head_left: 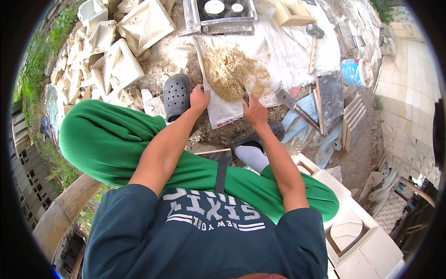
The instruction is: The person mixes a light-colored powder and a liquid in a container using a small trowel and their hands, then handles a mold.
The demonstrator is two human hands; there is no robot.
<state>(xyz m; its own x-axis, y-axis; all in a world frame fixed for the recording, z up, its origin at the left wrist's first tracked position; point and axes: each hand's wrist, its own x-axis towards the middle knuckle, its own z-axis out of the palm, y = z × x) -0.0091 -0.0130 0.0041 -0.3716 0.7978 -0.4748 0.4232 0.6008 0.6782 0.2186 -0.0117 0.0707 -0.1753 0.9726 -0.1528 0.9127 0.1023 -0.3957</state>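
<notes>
My left hand (200, 97) is closed on the near-left edge of a white sheet (218, 111), pulling up a fold of it. On the sheet lies a heap of damp, sandy tan material (227, 65). My right hand (255, 110) is closed round the handle of a small trowel (239, 83), whose thin blade reaches into the heap's near side. Part of the blade blends with the material. A grey clog (177, 95) on my left foot is beside my left hand, and the other clog (274, 134) is just below my right hand.
Beyond the heap stands a dark mould (223, 29) with two white discs. Broken cream cast pieces (111, 60) pile up at left. On the right are a mallet (313, 51), a hammer (297, 109), dark boards (331, 100), wooden slats (353, 122) and a blue-white bucket (355, 73). Cream blocks (362, 260) stand lower right.
</notes>
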